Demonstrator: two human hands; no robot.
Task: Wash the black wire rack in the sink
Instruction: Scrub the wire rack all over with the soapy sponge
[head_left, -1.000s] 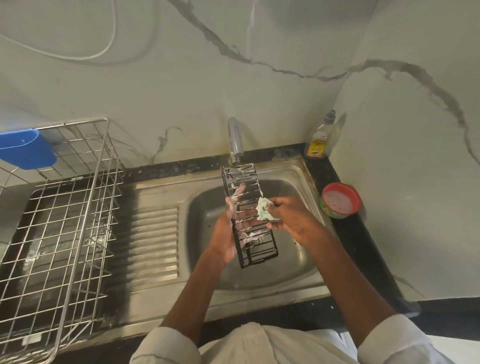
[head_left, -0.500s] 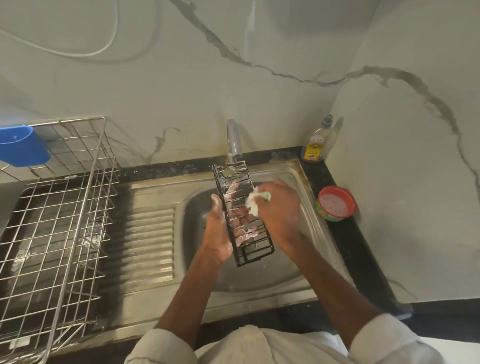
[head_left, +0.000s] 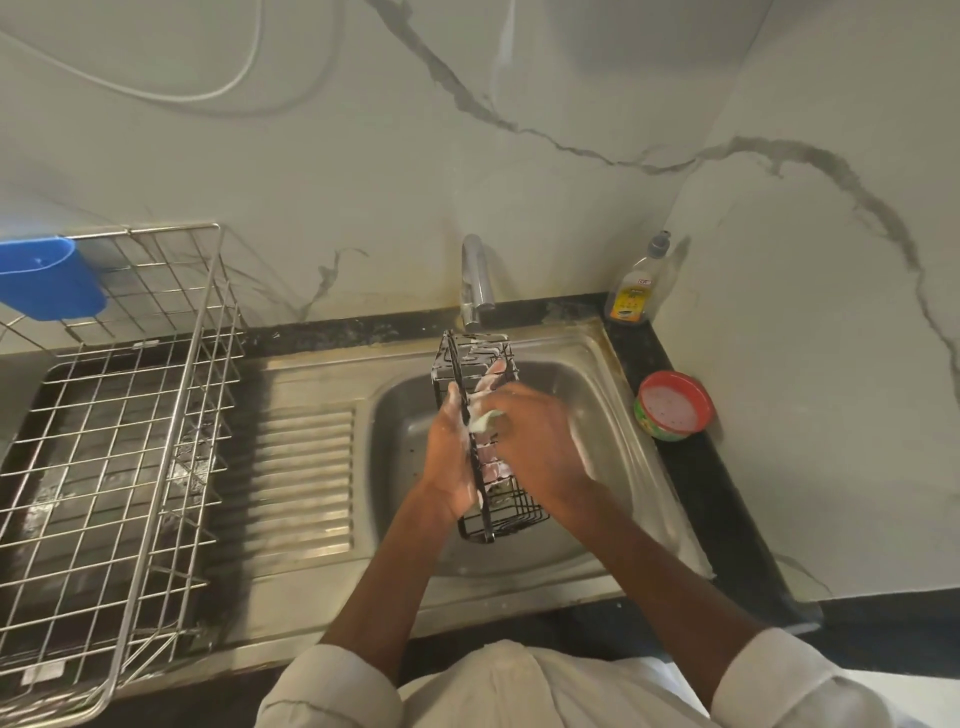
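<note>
Tap (head_left: 475, 280) crowds rack (head_left: 498, 512) top; basin (head_left: 410, 415) left side open.

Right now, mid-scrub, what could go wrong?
1. The left hand and the rack are soapy, and the rack is held up over the sink; it may slip and drop into the basin.
2. The rack's top end sits close under the tap; a scrub stroke could knock it.
3. The right hand rubs the sponge along thin wires; fingers could snag.
</note>
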